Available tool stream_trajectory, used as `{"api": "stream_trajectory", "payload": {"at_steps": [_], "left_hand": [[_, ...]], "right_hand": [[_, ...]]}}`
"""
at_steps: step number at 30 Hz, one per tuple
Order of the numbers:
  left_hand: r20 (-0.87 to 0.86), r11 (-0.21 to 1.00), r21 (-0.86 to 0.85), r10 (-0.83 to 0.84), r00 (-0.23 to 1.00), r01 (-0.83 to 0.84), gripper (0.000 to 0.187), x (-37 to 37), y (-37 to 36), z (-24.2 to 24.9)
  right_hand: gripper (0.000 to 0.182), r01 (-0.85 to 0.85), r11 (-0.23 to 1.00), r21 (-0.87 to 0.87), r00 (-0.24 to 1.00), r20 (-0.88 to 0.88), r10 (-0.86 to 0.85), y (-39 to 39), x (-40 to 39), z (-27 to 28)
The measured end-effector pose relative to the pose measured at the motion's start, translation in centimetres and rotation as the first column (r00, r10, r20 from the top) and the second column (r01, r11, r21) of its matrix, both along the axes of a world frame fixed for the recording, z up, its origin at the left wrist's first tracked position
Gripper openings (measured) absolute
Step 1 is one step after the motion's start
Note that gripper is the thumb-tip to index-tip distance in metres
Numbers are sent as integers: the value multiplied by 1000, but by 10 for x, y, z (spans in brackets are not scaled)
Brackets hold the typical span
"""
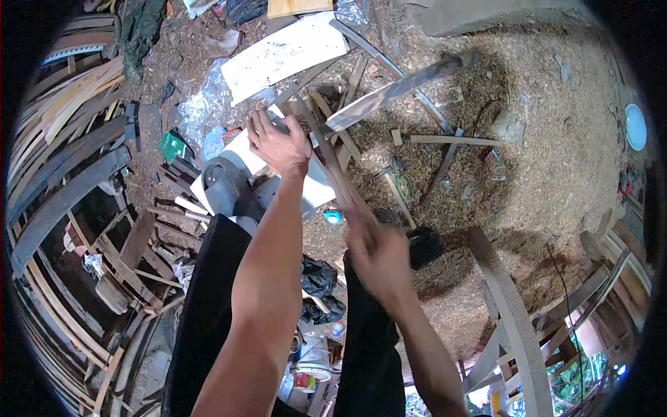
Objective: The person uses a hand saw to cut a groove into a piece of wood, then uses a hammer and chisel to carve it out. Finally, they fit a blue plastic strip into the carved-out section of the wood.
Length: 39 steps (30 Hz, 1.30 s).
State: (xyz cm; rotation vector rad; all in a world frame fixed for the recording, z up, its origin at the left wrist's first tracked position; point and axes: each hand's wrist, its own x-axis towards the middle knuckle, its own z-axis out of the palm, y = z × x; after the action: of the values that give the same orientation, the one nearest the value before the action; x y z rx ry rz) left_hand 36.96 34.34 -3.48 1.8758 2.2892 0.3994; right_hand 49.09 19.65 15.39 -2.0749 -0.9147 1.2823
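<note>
Near the centre, my left hand (279, 144) is bent over a dark object on a pale board (316, 184), its fingers curled; the object is mostly hidden beneath it. Lower right of it, my right hand (379, 254) is wrapped round the end of a long brown wooden strip (332, 161), blurred by motion. That strip slants up and left, passing just right of my left hand. Another piece of wood (399, 90), pale along one edge with dark patches, extends up and right from beside the strip.
A white sheet (285, 57) lies beyond my hands. Left of them are a grey roll (224, 186) and stacked boards (69, 201). A blue tape measure (333, 217), black bag (319, 281) and white bucket (313, 358) are nearer me. A thick beam (513, 316) stands right.
</note>
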Motion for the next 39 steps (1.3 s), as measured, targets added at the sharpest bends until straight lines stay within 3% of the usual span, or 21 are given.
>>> {"api": "stream_trajectory", "payload": {"at_steps": [1,3,4,6,8,9,11,12,15,16,19,22,24,26,27,28,29,31,33,36,39], "left_hand": [[-10,1000,1,0,1000,0,56,-2,0,-1],[-20,1000,19,12,1000,-11,56,-2,3,-3],[-33,1000,11,11,999,-10,56,-2,4,-4],[-27,1000,-4,1,1000,-1,56,-2,1,-1],[-20,1000,5,2,1000,-1,56,-3,1,-3],[-13,1000,15,7,1000,-6,56,-3,1,-5],[-13,1000,13,-5,1000,5,56,-3,1,-8],[-20,1000,-2,-13,1000,13,56,-8,2,-9],[-15,999,24,-21,1000,21,56,-6,-2,-8],[16,1000,-10,-18,1000,18,56,-1,0,3],[-12,1000,27,9,1000,-9,56,2,1,2],[-13,999,39,18,1000,-18,57,0,2,-1],[-33,1000,6,12,999,-12,58,1,1,0],[-14,1000,-13,12,1000,-12,58,0,1,2],[5,999,-30,15,1000,-15,59,1,2,3],[6,1000,-23,11,1000,-11,59,1,2,3],[-5,1000,-26,0,1000,0,59,0,3,1],[-26,999,-41,-13,1000,12,58,-6,2,1],[-6,999,-46,16,1000,-16,58,-1,1,2],[-14,1000,6,0,1000,0,58,0,1,2],[-26,1000,15,4,1000,-3,58,0,3,0]], "right_hand": [[31,71,994,-82,997,-36,-74,-30,4,20],[33,-90,991,-94,996,-1,91,-69,22,48],[33,-94,991,-96,996,-8,94,-70,20,45],[33,-10,991,-136,999,-44,4,-58,18,38],[38,26,995,-94,999,21,-24,-8,4,-2],[42,-33,993,114,996,87,23,20,-2,-31],[57,-55,991,-118,997,49,61,72,-16,-86],[62,-60,974,-220,985,144,94,95,-19,-78],[57,-38,969,-244,994,92,62,87,-17,-57],[51,-60,989,-133,995,67,70,57,-16,-66],[35,29,982,-187,998,-51,-39,-6,4,19],[34,-59,973,-221,996,-74,43,-49,15,50],[38,41,993,-112,999,10,-40,-41,12,47],[30,-20,984,-178,1000,-14,18,2,5,6],[31,-90,981,-173,988,107,109,23,-4,-25],[46,-201,968,-151,966,135,221,42,-12,-65],[60,-69,975,-213,979,172,107,70,-21,-84],[65,-72,953,-293,990,93,103,95,-17,-64],[60,-82,970,-230,991,83,103,74,-14,-65],[33,29,993,-118,1000,-2,-29,-3,3,6],[31,65,981,-183,995,-64,-78,-54,14,47]]}}
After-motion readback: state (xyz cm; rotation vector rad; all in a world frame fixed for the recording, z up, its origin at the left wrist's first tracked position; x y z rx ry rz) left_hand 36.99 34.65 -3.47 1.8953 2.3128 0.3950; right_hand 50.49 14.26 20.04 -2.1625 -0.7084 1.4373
